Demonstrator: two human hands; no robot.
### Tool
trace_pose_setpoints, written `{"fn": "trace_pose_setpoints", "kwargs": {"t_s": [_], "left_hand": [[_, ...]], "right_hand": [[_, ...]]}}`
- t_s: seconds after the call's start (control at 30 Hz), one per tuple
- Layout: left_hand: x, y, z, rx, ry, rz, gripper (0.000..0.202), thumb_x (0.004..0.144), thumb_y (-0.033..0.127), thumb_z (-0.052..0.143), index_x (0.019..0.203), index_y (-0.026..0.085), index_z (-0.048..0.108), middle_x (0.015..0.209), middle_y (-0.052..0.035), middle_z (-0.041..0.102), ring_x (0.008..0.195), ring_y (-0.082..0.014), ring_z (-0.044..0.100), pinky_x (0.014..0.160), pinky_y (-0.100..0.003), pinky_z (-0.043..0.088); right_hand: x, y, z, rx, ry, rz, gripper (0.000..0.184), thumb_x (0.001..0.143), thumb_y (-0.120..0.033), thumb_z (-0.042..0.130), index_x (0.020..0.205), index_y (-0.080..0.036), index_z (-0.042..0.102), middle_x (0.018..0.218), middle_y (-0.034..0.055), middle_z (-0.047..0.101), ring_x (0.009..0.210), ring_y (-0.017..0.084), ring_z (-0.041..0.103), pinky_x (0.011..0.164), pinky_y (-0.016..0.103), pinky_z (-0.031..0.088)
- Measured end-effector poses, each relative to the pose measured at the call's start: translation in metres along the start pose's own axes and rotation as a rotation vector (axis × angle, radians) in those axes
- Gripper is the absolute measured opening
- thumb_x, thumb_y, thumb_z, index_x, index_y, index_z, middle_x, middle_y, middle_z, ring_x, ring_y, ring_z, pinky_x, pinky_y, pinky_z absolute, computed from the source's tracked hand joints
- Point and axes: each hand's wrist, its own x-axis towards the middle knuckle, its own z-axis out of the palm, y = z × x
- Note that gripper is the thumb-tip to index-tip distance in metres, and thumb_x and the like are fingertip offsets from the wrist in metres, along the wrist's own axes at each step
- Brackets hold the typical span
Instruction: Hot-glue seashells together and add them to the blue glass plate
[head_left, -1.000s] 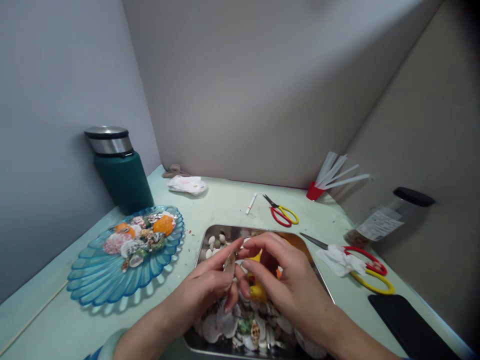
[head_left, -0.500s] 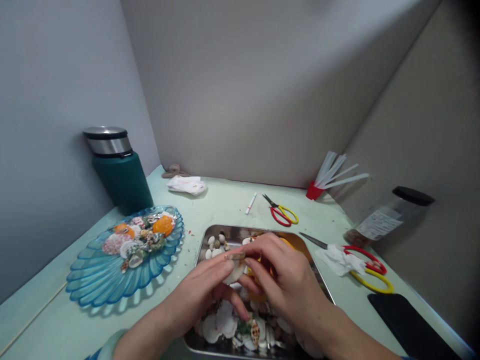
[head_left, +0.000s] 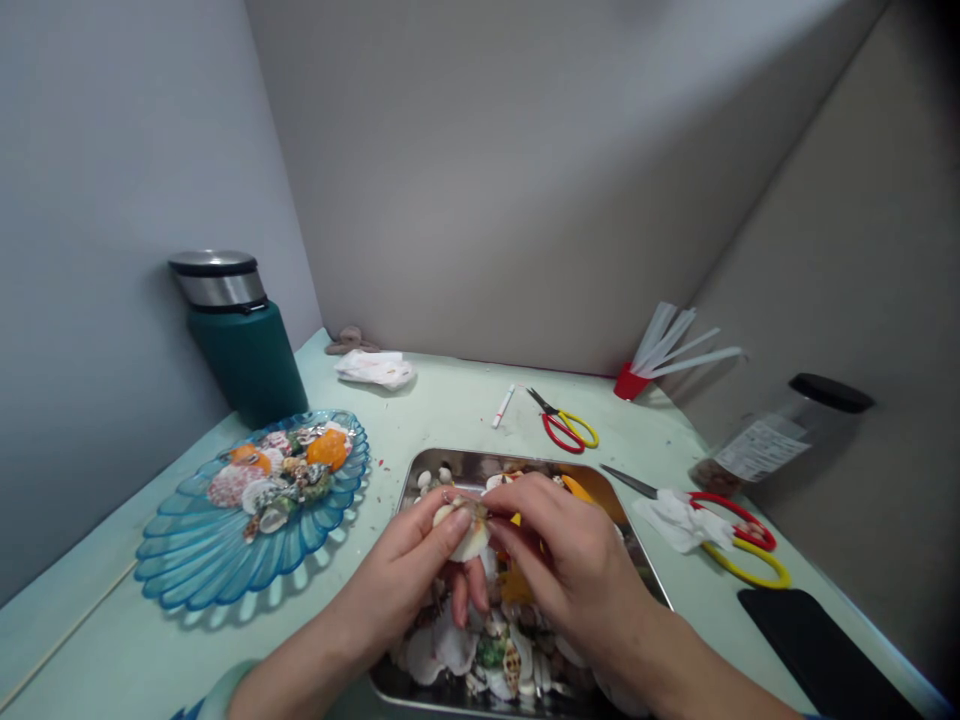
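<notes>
My left hand [head_left: 427,540] pinches a pale cream seashell [head_left: 474,542] between thumb and fingers, its broad face turned up toward me. At the shell's upper right edge, the thumb and forefinger of my right hand [head_left: 566,545] close together; whether something small lies between them is hidden. Both hands are over a metal tray [head_left: 517,462] of mixed seashells. Inside the tray, a brown-spotted spiral shell [head_left: 512,665] and white shells [head_left: 454,645] show below my fingers, and an orange shell [head_left: 576,488] lies toward the back.
On the left, a blue shell-shaped plate [head_left: 195,570] holds shells beside a green bottle [head_left: 251,365]. Small scissors [head_left: 566,430] and a marker [head_left: 504,406] lie behind the tray. To the right are larger scissors [head_left: 742,565], a tissue [head_left: 679,522], a jar [head_left: 772,440] and a black phone [head_left: 810,640].
The seashell has turned from nearly edge-on to show its broad face. My left fingers have shifted around it, and the right hand stays at its edge.
</notes>
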Motion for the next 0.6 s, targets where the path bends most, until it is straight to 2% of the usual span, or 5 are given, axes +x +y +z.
{"fn": "trace_pose_setpoints", "kwargs": {"t_s": [0.43, 0.6], "left_hand": [[0.0002, -0.0026, -0.0005, -0.039, 0.013, 0.011, 0.022, 0.091, 0.037, 0.042, 0.084, 0.018, 0.052, 0.046, 0.0032, 0.057, 0.040, -0.0087, 0.048, 0.045, -0.018, 0.039], [0.0004, -0.0065, -0.0011, -0.083, 0.033, 0.021, 0.019, 0.090, 0.035, 0.044, 0.089, 0.018, 0.052, 0.046, 0.0046, 0.055, 0.039, -0.0081, 0.048, 0.045, -0.017, 0.038]], "right_hand": [[-0.0024, 0.0037, 0.0000, -0.075, -0.032, -0.097, 0.027, 0.090, -0.013, 0.043, 0.112, -0.020, 0.057, 0.091, 0.0070, 0.058, 0.078, 0.018, 0.056, 0.068, 0.029, 0.045], [-0.0009, 0.0038, 0.0000, -0.068, -0.039, -0.126, 0.032, 0.087, -0.008, 0.043, 0.113, -0.019, 0.057, 0.088, 0.0067, 0.058, 0.074, 0.017, 0.055, 0.066, 0.029, 0.046]]}}
